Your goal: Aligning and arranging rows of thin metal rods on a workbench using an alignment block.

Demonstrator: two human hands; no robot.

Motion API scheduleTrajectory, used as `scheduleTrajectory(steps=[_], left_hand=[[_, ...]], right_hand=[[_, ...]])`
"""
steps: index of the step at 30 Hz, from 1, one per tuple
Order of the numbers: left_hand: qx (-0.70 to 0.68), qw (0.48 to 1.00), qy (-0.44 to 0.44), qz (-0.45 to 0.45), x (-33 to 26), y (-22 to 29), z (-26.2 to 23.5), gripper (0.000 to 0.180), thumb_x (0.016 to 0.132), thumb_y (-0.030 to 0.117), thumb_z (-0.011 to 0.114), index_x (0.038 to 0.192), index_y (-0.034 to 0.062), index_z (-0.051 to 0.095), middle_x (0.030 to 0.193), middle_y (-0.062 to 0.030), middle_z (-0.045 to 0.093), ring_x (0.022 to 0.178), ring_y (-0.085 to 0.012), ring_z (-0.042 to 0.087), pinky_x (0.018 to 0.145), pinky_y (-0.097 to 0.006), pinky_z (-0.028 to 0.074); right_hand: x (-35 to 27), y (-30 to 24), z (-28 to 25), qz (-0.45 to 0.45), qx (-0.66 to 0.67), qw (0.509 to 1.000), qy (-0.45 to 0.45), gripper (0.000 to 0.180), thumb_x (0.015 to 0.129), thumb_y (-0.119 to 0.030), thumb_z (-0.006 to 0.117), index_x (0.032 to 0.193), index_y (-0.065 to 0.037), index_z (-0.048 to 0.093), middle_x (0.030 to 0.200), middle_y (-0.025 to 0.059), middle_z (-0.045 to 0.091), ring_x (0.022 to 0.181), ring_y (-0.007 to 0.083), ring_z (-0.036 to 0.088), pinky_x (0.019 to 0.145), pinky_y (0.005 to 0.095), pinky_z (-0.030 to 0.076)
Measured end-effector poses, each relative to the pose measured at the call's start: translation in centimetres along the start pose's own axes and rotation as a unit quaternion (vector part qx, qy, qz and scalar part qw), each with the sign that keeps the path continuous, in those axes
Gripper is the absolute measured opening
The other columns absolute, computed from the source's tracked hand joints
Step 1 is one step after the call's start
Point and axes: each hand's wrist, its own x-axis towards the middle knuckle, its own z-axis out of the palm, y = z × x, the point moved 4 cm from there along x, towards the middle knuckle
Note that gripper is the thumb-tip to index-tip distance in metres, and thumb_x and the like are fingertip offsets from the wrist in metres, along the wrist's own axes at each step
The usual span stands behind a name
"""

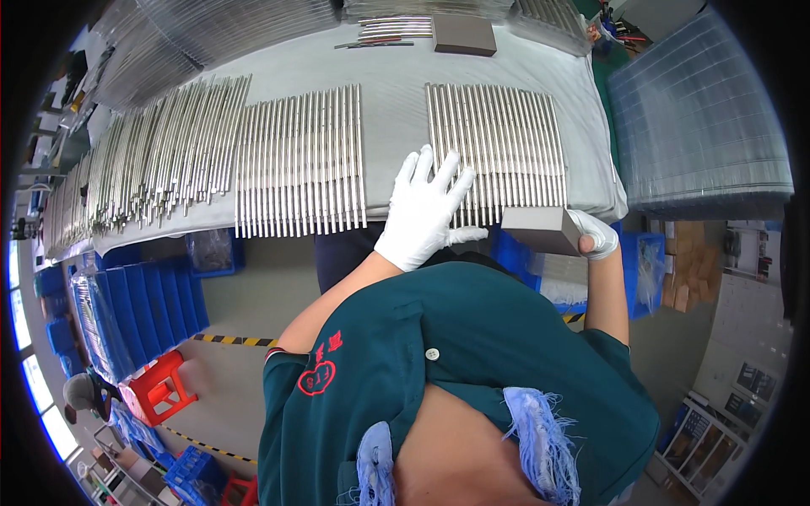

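Observation:
My left hand (424, 207), in a white glove, lies with its fingers spread at the left edge of a row of silver metal rods (502, 143). Its fingertips rest on or beside the leftmost rods. My right hand (596, 238), gloved with a bare thumb tip showing, grips a grey-brown rectangular block (540, 229) by its right end. The block sits against the near ends of the rods, at the table's front edge. Left of my left hand is a second even row of rods (299, 164).
Uneven rods (169, 160) cover the table's left side. Another grey-brown block (464, 35) lies at the back beside several rods (395, 29). Clear plastic trays (696, 126) are stacked at right. Blue crates (139, 304) and a red stool (160, 388) stand on the floor at left.

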Motion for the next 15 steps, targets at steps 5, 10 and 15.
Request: scheduleTrajectory(steps=[5,10,15], left_hand=[[-0.007,1.0,-0.004,0.002,0.3,-0.2,0.1,0.088,0.064,0.061,0.078,0.131,0.0071,0.056,0.135,-0.0187,0.051,0.126,-0.0463,0.044,0.109,-0.055,0.033],[-0.024,0.999,-0.024,-0.002,-0.6,-0.2,-0.9,0.093,0.064,0.059,0.078,0.136,0.0069,0.05,0.137,-0.0186,0.05,0.128,-0.0458,0.044,0.11,-0.054,0.033],[-0.029,0.999,0.024,0.025,-3.0,-1.6,-5.6,0.074,0.077,0.051,0.072,0.13,0.0018,0.054,0.131,-0.0212,0.056,0.127,-0.0442,0.048,0.11,-0.055,0.033]], right_hand=[[0.5,-3.4,0.3,-0.11,0.149,0.982,-0.035,0.123,0.058,-0.064,0.085,0.142,0.012,0.039,0.129,0.0326,0.056,0.122,0.0417,0.056,0.102,0.0532,0.044],[6.2,-10.2,-1.7,-0.269,0.095,0.945,0.16,0.101,0.078,-0.061,0.073,0.148,0.0,0.034,0.146,0.0224,0.043,0.13,0.0359,0.049,0.111,0.0503,0.037],[10.7,-12.6,-4.5,-0.371,0.065,0.875,0.305,0.07,0.094,-0.043,0.064,0.145,-0.002,0.039,0.138,0.0108,0.051,0.126,0.0262,0.052,0.112,0.0442,0.037]])
